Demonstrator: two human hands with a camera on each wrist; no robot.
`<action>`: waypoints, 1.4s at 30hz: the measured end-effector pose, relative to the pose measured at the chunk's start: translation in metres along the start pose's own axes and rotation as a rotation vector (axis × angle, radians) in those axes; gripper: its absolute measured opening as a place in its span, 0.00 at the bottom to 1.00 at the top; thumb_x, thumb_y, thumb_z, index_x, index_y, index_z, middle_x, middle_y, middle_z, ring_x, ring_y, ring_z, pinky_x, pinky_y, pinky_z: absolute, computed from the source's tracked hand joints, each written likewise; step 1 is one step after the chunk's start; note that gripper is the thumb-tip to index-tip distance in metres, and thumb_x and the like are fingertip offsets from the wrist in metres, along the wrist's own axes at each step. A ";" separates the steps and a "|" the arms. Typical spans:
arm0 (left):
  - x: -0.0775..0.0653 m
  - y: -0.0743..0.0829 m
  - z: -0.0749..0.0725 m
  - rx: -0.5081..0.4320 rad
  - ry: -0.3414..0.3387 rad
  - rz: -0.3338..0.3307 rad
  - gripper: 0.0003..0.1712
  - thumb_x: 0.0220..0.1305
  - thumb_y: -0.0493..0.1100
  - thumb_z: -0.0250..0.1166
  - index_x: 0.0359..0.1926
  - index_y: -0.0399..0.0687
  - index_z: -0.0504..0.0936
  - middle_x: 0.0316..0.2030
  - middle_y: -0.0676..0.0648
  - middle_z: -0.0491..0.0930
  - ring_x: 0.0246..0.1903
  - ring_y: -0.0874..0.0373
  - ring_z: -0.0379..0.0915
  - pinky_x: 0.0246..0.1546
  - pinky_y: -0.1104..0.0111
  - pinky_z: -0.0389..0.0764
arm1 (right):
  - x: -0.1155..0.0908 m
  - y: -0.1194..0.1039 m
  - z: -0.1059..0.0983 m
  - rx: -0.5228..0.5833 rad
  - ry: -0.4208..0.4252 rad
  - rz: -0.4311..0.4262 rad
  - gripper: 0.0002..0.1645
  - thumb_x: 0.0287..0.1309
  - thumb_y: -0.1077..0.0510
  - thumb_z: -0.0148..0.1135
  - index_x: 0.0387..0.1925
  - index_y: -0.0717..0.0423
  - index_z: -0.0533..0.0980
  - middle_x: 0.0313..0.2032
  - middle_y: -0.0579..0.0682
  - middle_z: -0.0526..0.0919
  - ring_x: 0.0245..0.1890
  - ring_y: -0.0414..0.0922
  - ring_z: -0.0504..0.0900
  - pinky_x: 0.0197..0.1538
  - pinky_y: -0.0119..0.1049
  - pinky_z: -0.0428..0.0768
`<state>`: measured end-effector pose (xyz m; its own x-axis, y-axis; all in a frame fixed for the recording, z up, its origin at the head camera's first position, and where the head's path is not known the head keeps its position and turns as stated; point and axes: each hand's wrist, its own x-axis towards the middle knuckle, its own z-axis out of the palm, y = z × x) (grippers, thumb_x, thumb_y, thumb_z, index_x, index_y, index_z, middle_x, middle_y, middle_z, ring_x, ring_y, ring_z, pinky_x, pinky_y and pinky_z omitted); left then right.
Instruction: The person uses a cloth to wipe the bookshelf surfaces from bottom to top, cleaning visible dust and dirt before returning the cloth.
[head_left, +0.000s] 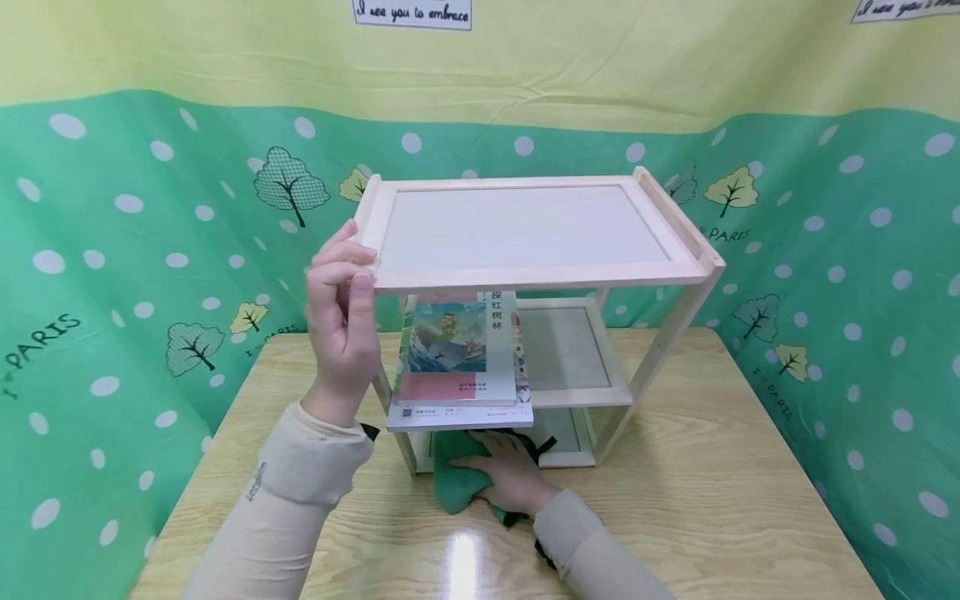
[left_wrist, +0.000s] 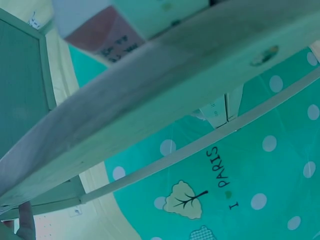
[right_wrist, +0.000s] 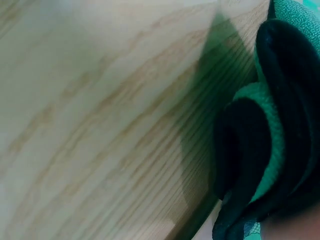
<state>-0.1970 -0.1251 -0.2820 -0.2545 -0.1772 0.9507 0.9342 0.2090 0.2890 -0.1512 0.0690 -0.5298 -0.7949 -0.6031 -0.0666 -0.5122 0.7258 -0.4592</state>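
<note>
A pale wooden three-tier shelf (head_left: pixel 525 277) stands on the table. My left hand (head_left: pixel 341 325) grips the left side of its top tier near the front corner; a fingertip (left_wrist: pixel 26 222) shows at the lower left of the left wrist view. At the front of the bottom tier, my right hand (head_left: pixel 513 471) holds a bunched green cloth item (head_left: pixel 456 487) with black trim, its fingers spread over the top. Folds of its green towelling and black edging (right_wrist: pixel 242 145) fill the right side of the right wrist view. The item's exact kind is unclear.
Stacked books (head_left: pixel 450 337) lie on the left of the middle tier, jutting past its front edge. The wood-grain table (head_left: pixel 705 483) extends around the shelf. Behind and at both sides hangs a green and yellow curtain (head_left: pixel 135 250) with dots and trees.
</note>
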 end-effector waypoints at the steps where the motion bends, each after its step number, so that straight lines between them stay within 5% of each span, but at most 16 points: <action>1: 0.000 0.000 0.000 0.001 -0.001 0.000 0.08 0.63 0.33 0.49 0.32 0.26 0.65 0.43 0.48 0.77 0.61 0.39 0.69 0.74 0.45 0.60 | -0.001 0.001 0.000 0.002 0.005 0.000 0.33 0.56 0.45 0.68 0.65 0.31 0.73 0.75 0.53 0.57 0.74 0.59 0.58 0.74 0.64 0.60; 33: -0.001 0.002 -0.002 -0.006 -0.014 -0.011 0.07 0.62 0.31 0.49 0.32 0.26 0.66 0.44 0.53 0.76 0.63 0.34 0.66 0.74 0.45 0.61 | -0.020 0.023 -0.004 0.055 0.182 0.036 0.25 0.55 0.50 0.70 0.56 0.36 0.81 0.70 0.57 0.66 0.68 0.66 0.64 0.69 0.71 0.63; 42: 0.000 0.003 -0.002 -0.013 -0.012 -0.001 0.09 0.63 0.33 0.49 0.32 0.25 0.66 0.44 0.52 0.76 0.62 0.34 0.67 0.74 0.45 0.61 | -0.024 0.026 -0.006 0.084 0.176 0.072 0.26 0.54 0.49 0.70 0.56 0.38 0.81 0.71 0.58 0.65 0.69 0.68 0.62 0.69 0.73 0.60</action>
<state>-0.1940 -0.1263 -0.2811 -0.2588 -0.1658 0.9516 0.9371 0.1960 0.2890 -0.1471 0.1044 -0.5344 -0.8770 -0.4778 0.0507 -0.4287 0.7305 -0.5316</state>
